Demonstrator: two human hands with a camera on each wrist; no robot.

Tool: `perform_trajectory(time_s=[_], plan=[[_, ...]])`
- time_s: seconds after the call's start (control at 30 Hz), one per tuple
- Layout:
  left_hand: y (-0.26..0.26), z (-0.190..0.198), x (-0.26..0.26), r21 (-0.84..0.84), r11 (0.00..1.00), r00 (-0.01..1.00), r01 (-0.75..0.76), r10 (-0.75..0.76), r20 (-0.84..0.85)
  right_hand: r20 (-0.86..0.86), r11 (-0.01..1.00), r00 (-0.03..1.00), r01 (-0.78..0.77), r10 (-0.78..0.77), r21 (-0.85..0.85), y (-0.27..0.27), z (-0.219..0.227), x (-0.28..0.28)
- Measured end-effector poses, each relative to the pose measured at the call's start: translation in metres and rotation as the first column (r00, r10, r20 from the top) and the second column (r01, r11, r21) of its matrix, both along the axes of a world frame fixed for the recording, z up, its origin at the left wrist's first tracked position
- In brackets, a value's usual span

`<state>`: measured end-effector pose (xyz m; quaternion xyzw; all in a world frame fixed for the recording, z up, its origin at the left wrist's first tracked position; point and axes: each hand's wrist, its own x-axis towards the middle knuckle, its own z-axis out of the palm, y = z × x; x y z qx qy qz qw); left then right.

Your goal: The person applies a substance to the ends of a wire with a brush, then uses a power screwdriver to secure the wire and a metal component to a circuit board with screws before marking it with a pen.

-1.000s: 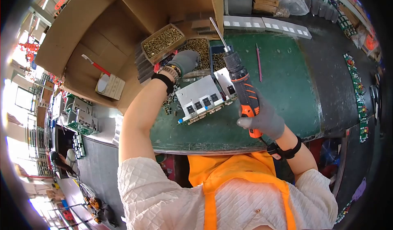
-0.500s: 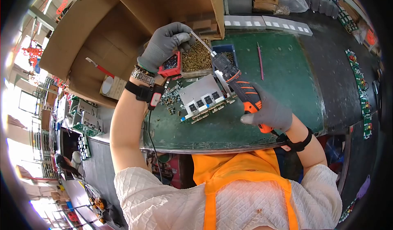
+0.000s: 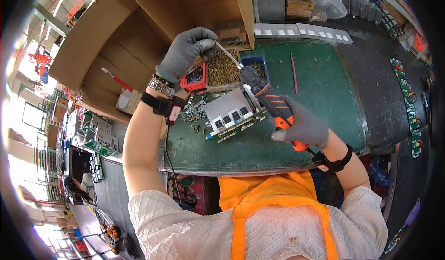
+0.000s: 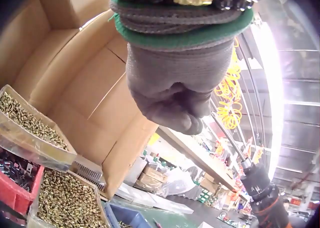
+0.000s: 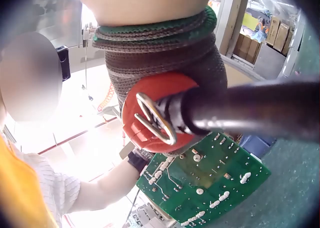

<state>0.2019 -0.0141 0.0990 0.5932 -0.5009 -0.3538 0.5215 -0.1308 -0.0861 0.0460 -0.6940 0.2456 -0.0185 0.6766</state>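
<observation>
My gloved left hand (image 3: 187, 51) is raised over the parts bins, thumb and fingertips pinched together at the tip of a long driver bit (image 3: 227, 53). They pinch a small screw there, mostly hidden by the glove. The gloved right hand (image 3: 308, 125) grips an orange and black electric screwdriver (image 3: 273, 103), its bit slanting up and left to the left fingertips. Below the tool, a circuit board with a silver heat sink (image 3: 225, 106) rests on the green mat. Brass screws fill a tray (image 4: 70, 200) under the left hand, between a red bin (image 3: 194, 79) and a blue bin (image 3: 264, 60).
Loose metal parts (image 3: 193, 114) lie left of the board. A large cardboard box (image 3: 116, 47) stands open at the back left. Beyond the tool, a purple pen-like stick (image 3: 294, 75) lies on the green mat (image 3: 324, 98). Pale metal bars (image 3: 301, 32) line the back.
My left hand has risen out of the screw tray to the bit's tip. The screwdriver has tilted further left to meet it; over the last half second both hands have barely moved.
</observation>
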Motion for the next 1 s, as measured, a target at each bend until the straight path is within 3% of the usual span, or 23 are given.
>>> perform_trajectory(time_s=[0.13,0.2,0.3,0.43,0.53,0.6,0.7,0.73,0.8,0.87,0.93,1.0], plan=[[0.003,0.010,-0.002,-0.017,1.000,0.988,-0.007,0.010,0.155,0.005,1.000,1.000,-0.009,0.009,-0.009,-0.001,-0.002,0.000],[0.003,0.015,-0.001,-0.063,0.997,0.897,0.034,-0.003,0.441,0.013,1.000,1.000,-0.012,0.012,-0.008,-0.001,-0.002,0.000],[0.005,0.025,-0.008,-0.023,1.000,0.824,0.012,0.003,0.566,0.023,1.000,1.000,-0.014,0.014,-0.011,-0.001,-0.002,-0.001],[0.002,0.012,-0.009,0.005,0.999,0.865,-0.032,0.026,0.501,0.017,1.000,1.000,-0.014,0.014,0.006,0.000,-0.001,0.000],[0.002,-0.008,-0.023,0.138,0.986,0.840,-0.089,0.000,0.543,0.039,0.997,0.999,0.000,-0.003,0.078,0.001,-0.004,0.002],[0.003,-0.017,-0.045,0.504,0.844,0.785,0.184,-0.435,0.441,0.068,0.994,0.998,0.006,-0.014,0.109,0.002,-0.006,0.003],[0.002,-0.025,-0.077,0.595,0.758,0.758,0.269,-0.547,0.354,0.099,0.981,0.994,0.029,-0.049,0.191,0.003,-0.016,0.001],[0.001,-0.020,-0.086,0.596,0.756,0.759,0.272,-0.549,0.351,0.106,0.970,0.991,0.051,-0.079,0.238,0.004,-0.019,-0.001],[0.000,-0.009,-0.102,0.683,0.721,0.695,0.116,-0.550,0.463,0.149,0.953,0.976,0.114,-0.160,0.280,0.012,-0.024,-0.012],[-0.010,-0.043,-0.083,0.674,0.726,0.702,0.139,-0.552,0.449,0.184,0.931,0.953,0.171,-0.239,0.324,0.021,-0.028,-0.031],[-0.010,-0.055,-0.073,0.489,0.837,0.822,0.244,-0.446,0.354,0.159,0.927,0.965,0.140,-0.206,0.349,0.025,-0.034,-0.065],[-0.014,-0.059,-0.072,0.527,0.820,0.870,0.225,-0.412,0.271,0.142,0.940,0.973,0.128,-0.180,0.315,0.036,-0.051,-0.101]])
